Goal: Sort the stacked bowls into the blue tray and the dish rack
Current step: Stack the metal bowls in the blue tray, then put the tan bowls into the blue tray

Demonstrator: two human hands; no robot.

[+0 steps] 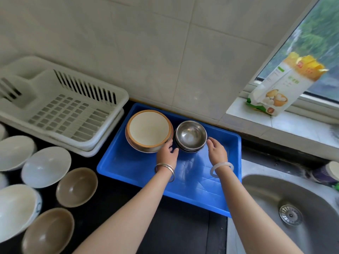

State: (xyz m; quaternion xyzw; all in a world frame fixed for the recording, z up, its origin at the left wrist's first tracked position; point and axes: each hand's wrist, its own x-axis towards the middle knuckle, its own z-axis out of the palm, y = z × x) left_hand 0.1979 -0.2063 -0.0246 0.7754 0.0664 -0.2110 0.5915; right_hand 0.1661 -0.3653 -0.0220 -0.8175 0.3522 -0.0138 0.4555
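Observation:
A blue tray (139,167) lies on the dark counter against the tiled wall. At its far end stand a cream bowl with a brown rim (149,130), nested in a metal one, and to its right a stack of steel bowls (190,135). My left hand (167,153) reaches between the two, fingers by the cream bowl's rim and the stack's left side. My right hand (217,150) hovers at the stack's right side, fingers relaxed. Neither hand plainly grips anything. The white dish rack (60,107) stands left of the tray, with nothing in it.
Several loose bowls, white (45,165) and brown (77,186), sit on the counter at the left. A steel sink (291,208) lies to the right of the tray. A food carton (280,88) leans on the window sill at the upper right.

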